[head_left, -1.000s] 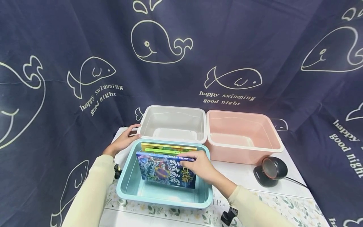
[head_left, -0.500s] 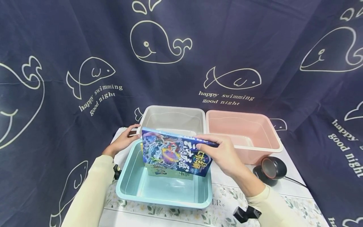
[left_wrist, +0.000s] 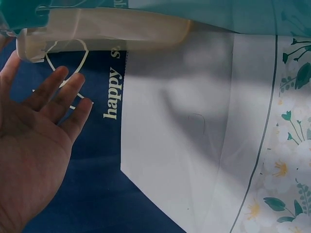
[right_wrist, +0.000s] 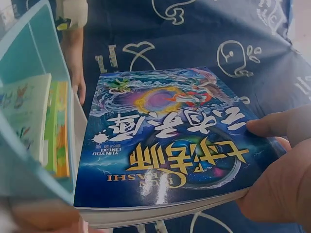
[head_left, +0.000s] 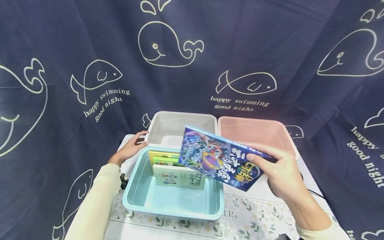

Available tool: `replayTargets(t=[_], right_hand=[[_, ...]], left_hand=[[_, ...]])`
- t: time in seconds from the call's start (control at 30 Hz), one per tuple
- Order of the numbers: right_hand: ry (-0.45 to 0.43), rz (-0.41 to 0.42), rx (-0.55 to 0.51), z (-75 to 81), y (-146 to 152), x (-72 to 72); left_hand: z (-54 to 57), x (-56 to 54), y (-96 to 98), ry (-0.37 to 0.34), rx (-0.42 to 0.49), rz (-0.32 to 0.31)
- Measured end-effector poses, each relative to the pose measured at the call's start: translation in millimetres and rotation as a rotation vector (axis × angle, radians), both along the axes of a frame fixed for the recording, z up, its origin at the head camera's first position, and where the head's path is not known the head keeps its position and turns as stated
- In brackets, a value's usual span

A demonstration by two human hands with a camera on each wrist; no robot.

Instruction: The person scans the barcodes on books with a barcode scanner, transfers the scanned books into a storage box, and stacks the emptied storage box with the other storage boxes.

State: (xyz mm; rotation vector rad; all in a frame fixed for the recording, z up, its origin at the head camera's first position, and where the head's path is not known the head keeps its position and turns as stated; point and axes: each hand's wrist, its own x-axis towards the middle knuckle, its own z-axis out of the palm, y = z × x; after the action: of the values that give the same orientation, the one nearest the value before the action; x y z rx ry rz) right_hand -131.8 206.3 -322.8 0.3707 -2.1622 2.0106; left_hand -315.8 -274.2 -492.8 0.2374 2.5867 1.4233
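Note:
A blue illustrated book is tilted in the air over the right side of the light-blue bin. My right hand grips it by its right end, thumb on the cover and fingers behind the spine. In the right wrist view the book's cover faces up, page edges toward the camera. Several thin books stand in the bin's back half, a pale green one in front of green and yellow ones. My left hand rests at the left end of the grey bin; the left wrist view shows its fingers loosely extended.
A pink bin stands at the back right, beside the grey one. Behind my right hand a black cord shows; the black cup-like item there is mostly hidden. A floral cloth covers the table, and a dark-blue whale-print curtain hangs behind.
My right hand has lifted the blue book out of the light-blue bin and carried it up and to the right, uncovering the pale green book. My left hand has stayed in place.

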Motion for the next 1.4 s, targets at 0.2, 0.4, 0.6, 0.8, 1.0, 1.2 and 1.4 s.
replayTargets(t=[0.2, 0.4, 0.6, 0.8, 1.0, 1.2, 1.4], right_hand=[[-0.085, -0.163, -0.035, -11.7, 33, 19.3], [-0.093, -0.336, -0.093, -29.1, 71, 41.6], [-0.304, -0.605, 0.084, -44.0, 103, 65.4], [-0.468, -0.723, 0.199, -60.7, 127, 83.7], [-0.454, -0.739, 0.026, -94.1, 145, 88.2], [-0.537, -0.631, 0.124, -135.1, 165, 89.5], [-0.759, -0.499, 0.477, -164.6, 186, 87.7]], left_hand=[[0.3, 0.9, 1.9, -0.007, 0.003, 0.004], [0.6, 2.9, 2.7, -0.011, -0.002, 0.005], [1.9, 3.9, 1.8, -0.005, 0.005, 0.004], [2.9, 4.2, 2.4, -0.007, -0.009, 0.003], [4.1, 5.1, 3.5, -0.008, 0.007, 0.004], [5.3, 5.3, 4.5, -0.015, 0.012, 0.005], [3.9, 4.4, 4.3, -0.024, 0.010, 0.006]])
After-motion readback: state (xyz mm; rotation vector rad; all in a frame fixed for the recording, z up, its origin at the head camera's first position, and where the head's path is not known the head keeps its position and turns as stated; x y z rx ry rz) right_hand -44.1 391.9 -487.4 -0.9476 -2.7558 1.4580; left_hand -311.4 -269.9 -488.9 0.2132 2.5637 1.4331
